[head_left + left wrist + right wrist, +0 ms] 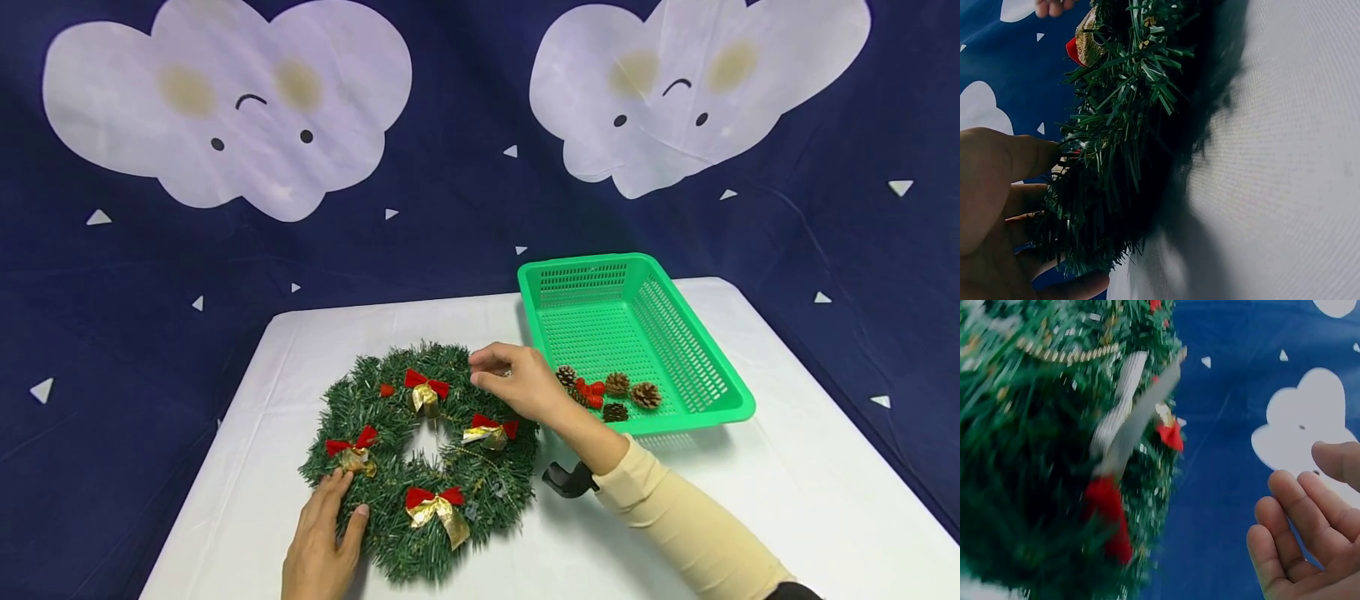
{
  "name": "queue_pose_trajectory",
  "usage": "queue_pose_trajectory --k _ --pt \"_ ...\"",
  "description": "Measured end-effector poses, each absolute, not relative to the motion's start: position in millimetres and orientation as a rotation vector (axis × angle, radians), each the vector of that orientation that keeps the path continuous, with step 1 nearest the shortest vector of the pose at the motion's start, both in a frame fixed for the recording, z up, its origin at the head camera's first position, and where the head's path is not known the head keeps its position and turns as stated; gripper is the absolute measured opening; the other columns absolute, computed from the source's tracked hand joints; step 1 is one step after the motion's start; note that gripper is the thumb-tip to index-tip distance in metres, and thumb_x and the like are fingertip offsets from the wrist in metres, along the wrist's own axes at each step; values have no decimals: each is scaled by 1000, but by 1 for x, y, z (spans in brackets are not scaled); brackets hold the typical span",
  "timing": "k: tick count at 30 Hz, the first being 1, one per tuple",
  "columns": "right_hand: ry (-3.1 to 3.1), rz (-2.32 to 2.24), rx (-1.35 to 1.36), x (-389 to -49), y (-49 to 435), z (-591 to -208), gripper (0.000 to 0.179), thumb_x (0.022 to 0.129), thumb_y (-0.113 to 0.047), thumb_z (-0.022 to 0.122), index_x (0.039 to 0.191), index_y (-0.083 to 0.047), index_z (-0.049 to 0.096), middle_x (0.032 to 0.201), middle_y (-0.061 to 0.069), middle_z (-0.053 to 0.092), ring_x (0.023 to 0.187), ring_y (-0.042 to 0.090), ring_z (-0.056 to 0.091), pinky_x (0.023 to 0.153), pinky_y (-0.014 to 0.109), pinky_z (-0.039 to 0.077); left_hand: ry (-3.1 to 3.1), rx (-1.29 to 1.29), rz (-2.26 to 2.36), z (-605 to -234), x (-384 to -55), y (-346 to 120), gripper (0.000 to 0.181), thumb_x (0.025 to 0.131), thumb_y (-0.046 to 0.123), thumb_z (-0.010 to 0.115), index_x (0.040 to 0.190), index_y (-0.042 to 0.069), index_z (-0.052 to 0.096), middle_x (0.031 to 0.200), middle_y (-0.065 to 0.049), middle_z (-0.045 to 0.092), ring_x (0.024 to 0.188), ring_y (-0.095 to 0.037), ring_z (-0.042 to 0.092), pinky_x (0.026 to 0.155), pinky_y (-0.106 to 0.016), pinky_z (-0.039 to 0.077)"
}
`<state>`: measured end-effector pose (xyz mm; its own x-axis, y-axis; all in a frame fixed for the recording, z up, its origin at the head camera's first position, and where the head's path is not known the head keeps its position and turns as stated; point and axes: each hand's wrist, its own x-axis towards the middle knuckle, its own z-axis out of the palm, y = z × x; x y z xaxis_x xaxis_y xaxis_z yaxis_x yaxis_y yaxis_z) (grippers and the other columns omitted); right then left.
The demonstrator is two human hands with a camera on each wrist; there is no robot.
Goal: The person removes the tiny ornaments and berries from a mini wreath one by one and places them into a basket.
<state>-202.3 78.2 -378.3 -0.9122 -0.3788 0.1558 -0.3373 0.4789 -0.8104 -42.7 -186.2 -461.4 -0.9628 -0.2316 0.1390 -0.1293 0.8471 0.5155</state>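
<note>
A green tinsel wreath (pixel 386 533) with red and gold bows lies on the white table. My left hand (pixel 322 533) rests on its lower-left edge, fingers spread and fairly straight, near one bow (pixel 356 454). In the left wrist view, the fingers (pixel 1025 200) and thumb of that hand touch the green bristles (pixel 1110 125). Above the wreath's upper right is my right hand (pixel 517 379), its fingers loosely bent. Seen from the right wrist, this hand (pixel 1310 531) holds nothing and is apart from the wreath (pixel 1029 425). A small red piece (pixel 386 390) sits among the upper-left bristles.
A green plastic basket (pixel 705 367) stands to the right, behind the right forearm. Several pine cones (pixel 646 396) and a red ornament (pixel 591 393) lie at its near end. A dark blue backdrop (pixel 465 100) with white clouds hangs behind the table (pixel 240 467).
</note>
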Motion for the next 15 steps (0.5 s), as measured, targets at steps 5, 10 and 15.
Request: queue_pose_trajectory --k 5,10,15 --pt "2666 -1419 -695 -204 60 -379 22 88 -24 66 110 -20 68 102 -3 72 95 13 67 85 32 55 -2829 277 -775 -461 -43 -186 51 93 30 59 138 8 49 143 -12 46 134 -36 37 97 -60 41" --pt "2652 -1425 -679 -209 48 -382 22 89 -24 66 110 -20 67 103 -4 71 96 13 66 88 32 54 -2813 270 -782 -461 -41 -186 50 93 30 59 137 9 50 143 -12 47 134 -36 38 97 -61 41" --pt "2640 -1435 -676 -215 35 -387 23 89 -26 66 111 -21 67 103 -4 71 97 14 66 86 32 55 -2801 262 -789 -461 -41 -186 50 93 29 60 137 8 50 143 -13 47 134 -36 38 98 -61 40"
